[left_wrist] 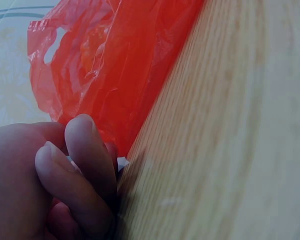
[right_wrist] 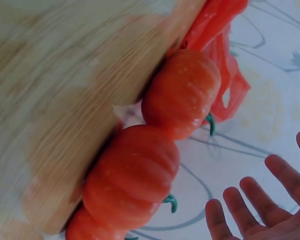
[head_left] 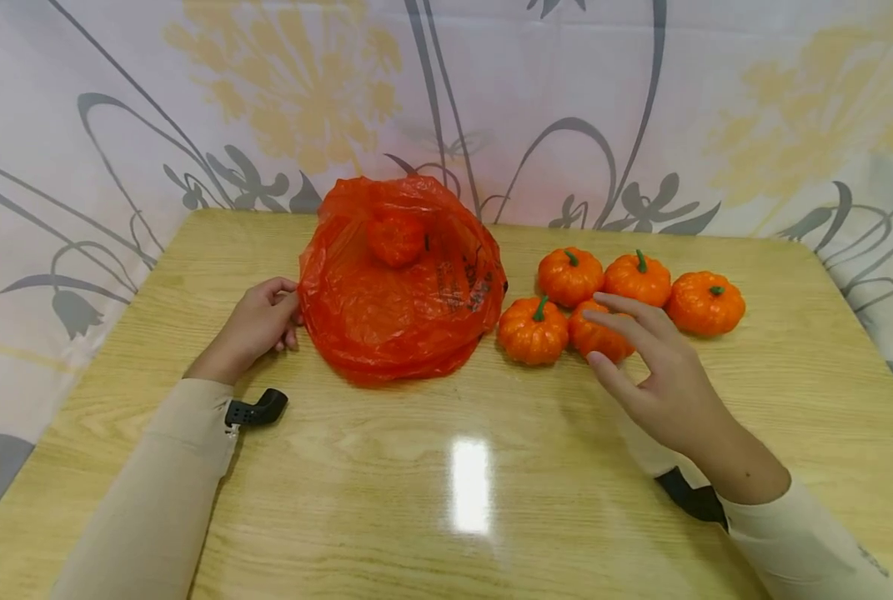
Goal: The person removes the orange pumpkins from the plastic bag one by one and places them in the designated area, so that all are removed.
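A red plastic bag lies spread on the table with its mouth opened. One small orange pumpkin sits inside it, toward the back. My left hand pinches the bag's left edge between thumb and fingers; the left wrist view shows the fingers curled at the plastic. To the right of the bag, several orange pumpkins with green stems stand close together. My right hand hovers over the front-row pumpkin, fingers spread and holding nothing. Another front pumpkin is nearest the bag.
The wooden table runs back to a flowered cloth. Three pumpkins make up the back row, with the rightmost pumpkin at its end. Black wrist mounts sit at both cuffs.
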`<state>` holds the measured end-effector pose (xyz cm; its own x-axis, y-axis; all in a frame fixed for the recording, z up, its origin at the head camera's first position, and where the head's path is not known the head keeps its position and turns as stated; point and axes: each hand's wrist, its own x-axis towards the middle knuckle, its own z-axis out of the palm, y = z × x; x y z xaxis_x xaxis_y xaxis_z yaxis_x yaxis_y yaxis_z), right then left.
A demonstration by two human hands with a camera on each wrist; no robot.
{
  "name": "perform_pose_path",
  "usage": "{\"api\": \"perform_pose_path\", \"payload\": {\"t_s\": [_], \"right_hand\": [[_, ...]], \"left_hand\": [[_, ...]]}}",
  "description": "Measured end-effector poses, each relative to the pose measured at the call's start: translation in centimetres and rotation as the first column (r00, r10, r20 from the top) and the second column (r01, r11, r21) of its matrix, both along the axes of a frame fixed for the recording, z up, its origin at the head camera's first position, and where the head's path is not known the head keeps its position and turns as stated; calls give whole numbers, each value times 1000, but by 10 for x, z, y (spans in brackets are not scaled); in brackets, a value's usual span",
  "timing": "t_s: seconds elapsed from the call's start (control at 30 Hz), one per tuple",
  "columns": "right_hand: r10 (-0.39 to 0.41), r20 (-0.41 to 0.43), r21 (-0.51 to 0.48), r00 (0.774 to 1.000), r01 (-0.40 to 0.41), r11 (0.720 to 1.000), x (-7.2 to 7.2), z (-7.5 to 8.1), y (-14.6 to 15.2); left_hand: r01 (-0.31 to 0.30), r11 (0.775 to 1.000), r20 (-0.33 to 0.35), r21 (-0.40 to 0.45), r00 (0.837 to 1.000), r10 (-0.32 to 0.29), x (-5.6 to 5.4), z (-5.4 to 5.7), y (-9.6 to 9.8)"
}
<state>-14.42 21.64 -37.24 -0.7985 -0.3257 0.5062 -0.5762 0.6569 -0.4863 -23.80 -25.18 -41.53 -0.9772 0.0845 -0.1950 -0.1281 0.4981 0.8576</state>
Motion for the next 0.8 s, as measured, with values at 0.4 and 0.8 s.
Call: {"api": "perform_pose_path", "payload": {"t_s": [0.4,0.8], "right_hand": [[117,-45,18,992,-117,993,4,6,-8],[200,17,94,980,-201,975,8,-2,-30]], "left_hand": [[-2,1000,-6,4,1000,2,1,5,0],[-1,1000,2,20,1000,1,1,0,1]]}}
